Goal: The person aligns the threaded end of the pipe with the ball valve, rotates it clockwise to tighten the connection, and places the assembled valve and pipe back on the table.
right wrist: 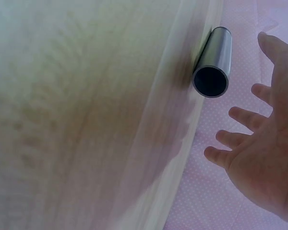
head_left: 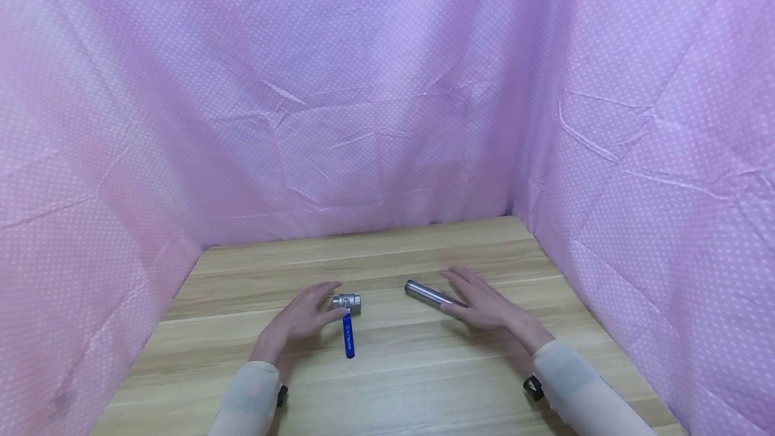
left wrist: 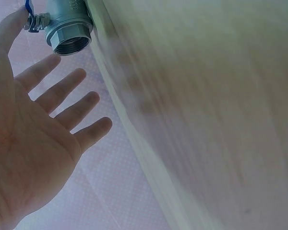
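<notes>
Both sleeves sit nearest. Fingers spread wide, the left hand (head_left: 299, 323) hovers just left of the ball valve (head_left: 347, 302) (blue lever pointing near) on the wooden table (head_left: 424, 382). Right of it, the right hand (head_left: 484, 305), also spread, covers the metal tube's (head_left: 426, 293) near end.

Both forearms reach forward, the left hand (head_left: 299, 323) and right hand (head_left: 484, 305) palm-down (fingers straight and spread), gripping nothing.

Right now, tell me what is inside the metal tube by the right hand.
The right wrist view looks into the metal tube's open end: only a dark hollow bore, nothing visible inside. Deeper in, shadow hides it.
</notes>
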The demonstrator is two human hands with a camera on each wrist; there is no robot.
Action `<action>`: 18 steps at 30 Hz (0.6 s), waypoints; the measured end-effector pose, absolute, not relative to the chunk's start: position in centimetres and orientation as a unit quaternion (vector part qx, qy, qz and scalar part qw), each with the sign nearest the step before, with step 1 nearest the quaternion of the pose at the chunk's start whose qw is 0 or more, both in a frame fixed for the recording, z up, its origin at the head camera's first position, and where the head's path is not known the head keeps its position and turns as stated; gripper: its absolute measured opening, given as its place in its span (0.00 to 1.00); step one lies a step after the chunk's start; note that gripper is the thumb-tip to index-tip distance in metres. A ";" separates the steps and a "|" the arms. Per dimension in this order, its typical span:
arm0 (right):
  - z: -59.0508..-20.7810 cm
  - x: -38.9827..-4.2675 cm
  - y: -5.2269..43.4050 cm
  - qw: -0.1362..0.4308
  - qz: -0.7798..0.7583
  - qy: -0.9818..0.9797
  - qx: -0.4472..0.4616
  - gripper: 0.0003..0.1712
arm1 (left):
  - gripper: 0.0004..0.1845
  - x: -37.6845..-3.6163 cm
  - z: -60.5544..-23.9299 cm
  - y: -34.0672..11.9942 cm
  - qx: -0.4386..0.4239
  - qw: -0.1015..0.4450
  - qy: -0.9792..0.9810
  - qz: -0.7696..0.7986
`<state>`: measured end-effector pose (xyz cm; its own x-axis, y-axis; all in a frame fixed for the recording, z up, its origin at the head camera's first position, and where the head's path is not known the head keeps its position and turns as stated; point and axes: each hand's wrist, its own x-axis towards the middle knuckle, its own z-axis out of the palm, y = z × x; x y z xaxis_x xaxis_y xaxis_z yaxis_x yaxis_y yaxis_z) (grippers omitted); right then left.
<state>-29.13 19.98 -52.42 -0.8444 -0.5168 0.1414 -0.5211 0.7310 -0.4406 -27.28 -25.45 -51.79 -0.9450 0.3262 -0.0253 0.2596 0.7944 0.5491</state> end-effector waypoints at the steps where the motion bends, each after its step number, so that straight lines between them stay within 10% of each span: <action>1: -52.5 -29.2 20.0 0.001 0.241 -0.930 0.279 0.48 | 0.45 -27.3 -51.8 -25.4 0.155 0.061 0.945 0.282; 18: -53.5 -29.9 20.0 -0.014 0.278 -0.918 0.284 0.53 | 0.43 -27.7 -51.9 -25.3 0.149 0.095 0.930 0.321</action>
<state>-29.92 20.00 -53.52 -0.8388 -0.5284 0.1313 -0.5126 0.6849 -0.5179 -27.69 -25.26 -51.86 -0.9376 0.3381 -0.0812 0.2160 0.7494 0.6259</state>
